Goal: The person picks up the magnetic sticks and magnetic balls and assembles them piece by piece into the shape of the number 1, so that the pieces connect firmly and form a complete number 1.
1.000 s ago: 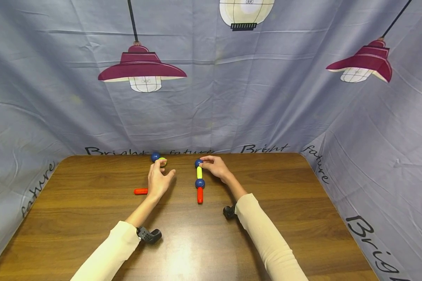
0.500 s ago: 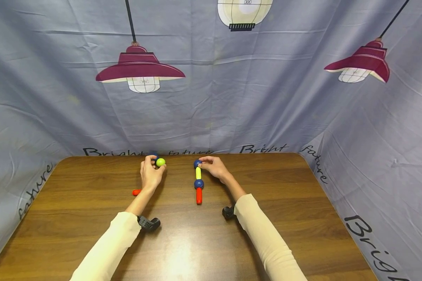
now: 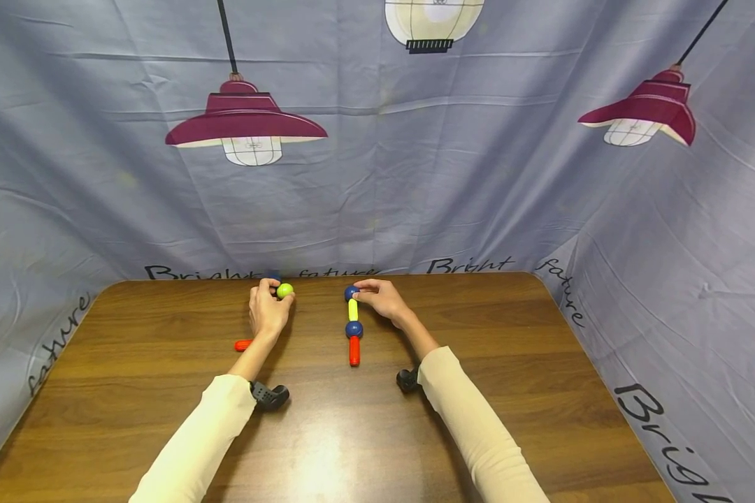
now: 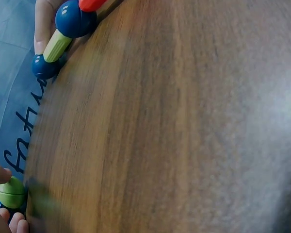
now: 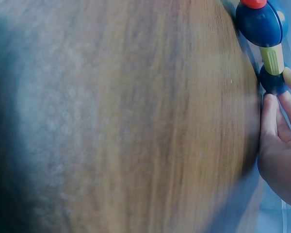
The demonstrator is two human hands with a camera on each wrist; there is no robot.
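Observation:
My left hand [image 3: 267,313] is at the far edge of the table, pinching a green ball [image 3: 285,291] between thumb and fingertips. Behind that ball a blue ball [image 3: 275,276] shows in part, mostly covered by the fingers. To the right, a straight chain of magnetic-toy-like pieces lies on the table: a far blue ball [image 3: 351,293], a yellow-green rod [image 3: 353,310], a second blue ball [image 3: 354,329] and a red rod [image 3: 354,351] pointing toward me. The fingertips and thumb of my right hand [image 3: 382,299] grip the far blue ball [image 5: 273,81] from its right side.
A loose red rod [image 3: 242,345] lies on the wooden table [image 3: 478,419], partly covered by my left hand. A printed cloth backdrop [image 3: 377,175] hangs right behind the far edge. Dark wrist cameras [image 3: 270,397] sit low over the tabletop.
My left hand has shifted left, and its spread thumb and fingers have closed on the green ball. My right hand keeps its grip, and the chain stays put.

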